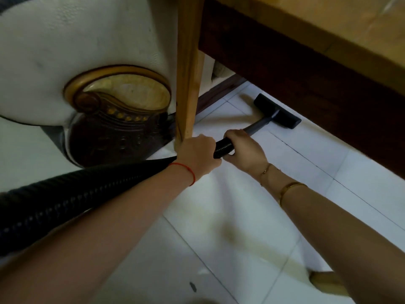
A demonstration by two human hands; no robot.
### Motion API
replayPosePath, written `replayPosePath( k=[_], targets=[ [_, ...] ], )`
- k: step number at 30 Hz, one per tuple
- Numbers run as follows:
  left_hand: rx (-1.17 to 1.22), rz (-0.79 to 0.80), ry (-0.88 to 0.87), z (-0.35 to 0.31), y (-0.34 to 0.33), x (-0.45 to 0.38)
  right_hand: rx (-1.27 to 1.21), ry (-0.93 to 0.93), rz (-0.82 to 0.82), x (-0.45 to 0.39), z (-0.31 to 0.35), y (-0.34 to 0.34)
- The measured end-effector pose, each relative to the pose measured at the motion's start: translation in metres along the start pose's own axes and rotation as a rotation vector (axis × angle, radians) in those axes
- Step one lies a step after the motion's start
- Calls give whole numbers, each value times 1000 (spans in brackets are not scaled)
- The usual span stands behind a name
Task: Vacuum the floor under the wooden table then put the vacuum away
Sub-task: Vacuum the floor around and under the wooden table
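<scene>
The black vacuum nozzle point(277, 111) lies flat on the white tiled floor point(230, 216) under the wooden tabletop point(328, 29), its grey tube point(258, 125) joining a ribbed black hose point(87, 194) clamped in the grip of both left hand point(195, 153) and right hand point(243, 148), beside a table leg point(188, 73) and cream sofa arm point(76, 51); no writing shows.

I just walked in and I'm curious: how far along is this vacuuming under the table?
Nothing looks finished yet. In hand: the left hand and right hand both grip the black hose, pushing the floor nozzle over the white tiles under the wooden table, past its leg. Left: the rest of the floor there, a dark speck near the person, and putting the vacuum away.
</scene>
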State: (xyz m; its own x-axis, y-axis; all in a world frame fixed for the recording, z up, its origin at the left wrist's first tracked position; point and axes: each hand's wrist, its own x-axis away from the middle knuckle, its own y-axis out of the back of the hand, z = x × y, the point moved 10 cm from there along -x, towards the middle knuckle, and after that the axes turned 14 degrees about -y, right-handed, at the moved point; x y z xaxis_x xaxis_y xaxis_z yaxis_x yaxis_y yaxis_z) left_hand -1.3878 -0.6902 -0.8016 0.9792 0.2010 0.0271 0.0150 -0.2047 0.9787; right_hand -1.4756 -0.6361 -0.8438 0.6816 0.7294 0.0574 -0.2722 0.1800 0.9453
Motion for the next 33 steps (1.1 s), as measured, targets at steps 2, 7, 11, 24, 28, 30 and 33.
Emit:
replayPosePath(
  k=[2, 7, 11, 24, 28, 30, 33],
  targets=[
    [1, 56, 37, -1, 12, 20, 26, -18, 19, 18, 17, 7],
    [-63, 166, 105, -7, 54, 70, -12, -80, 56, 69, 61, 36],
    [-17, 183, 135, -13, 94, 110, -16, -76, 83, 104, 99, 66],
    [69, 304, 113, -40, 188, 210, -11, -133, 385, 195, 190, 126],
    [121, 394, 94, -43, 194, 231, 20, -148, 419, 214, 204, 126],
    [165, 421, 110, -44, 195, 234, 18, -162, 410, 217, 205, 128],
    [182, 427, 124, -47, 197, 227, 15, -184, 400, 217, 198, 133]
  ],
)
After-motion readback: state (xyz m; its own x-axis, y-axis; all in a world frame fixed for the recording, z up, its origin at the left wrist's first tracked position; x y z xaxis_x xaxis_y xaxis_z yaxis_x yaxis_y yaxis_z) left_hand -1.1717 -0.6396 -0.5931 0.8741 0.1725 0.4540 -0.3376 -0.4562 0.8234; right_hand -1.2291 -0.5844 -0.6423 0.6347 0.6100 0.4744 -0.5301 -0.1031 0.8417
